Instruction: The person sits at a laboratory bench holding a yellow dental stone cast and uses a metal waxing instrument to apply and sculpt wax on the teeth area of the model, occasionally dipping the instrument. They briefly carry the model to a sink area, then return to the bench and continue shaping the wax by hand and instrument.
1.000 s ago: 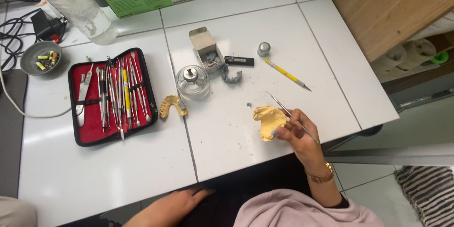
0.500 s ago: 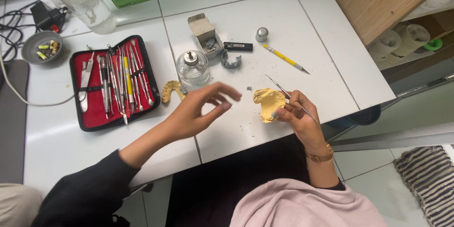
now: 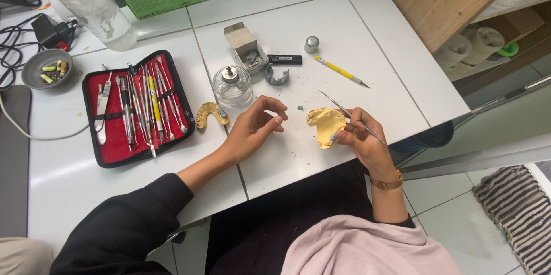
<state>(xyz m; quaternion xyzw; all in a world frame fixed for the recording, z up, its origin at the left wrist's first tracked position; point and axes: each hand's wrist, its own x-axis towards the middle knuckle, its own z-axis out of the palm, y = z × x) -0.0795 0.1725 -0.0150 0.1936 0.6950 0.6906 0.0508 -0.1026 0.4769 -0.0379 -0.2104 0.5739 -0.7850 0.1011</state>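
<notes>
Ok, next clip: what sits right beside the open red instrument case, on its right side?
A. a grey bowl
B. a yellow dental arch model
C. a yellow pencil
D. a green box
B: the yellow dental arch model lies on the table by the red instrument case and its right edge.

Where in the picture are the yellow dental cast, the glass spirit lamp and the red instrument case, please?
yellow dental cast [image 3: 322, 124], head view, on its flat upper face.
glass spirit lamp [image 3: 232, 87], head view, on its clear round body.
red instrument case [image 3: 136, 107], head view, on its red lining among the tools.
</notes>
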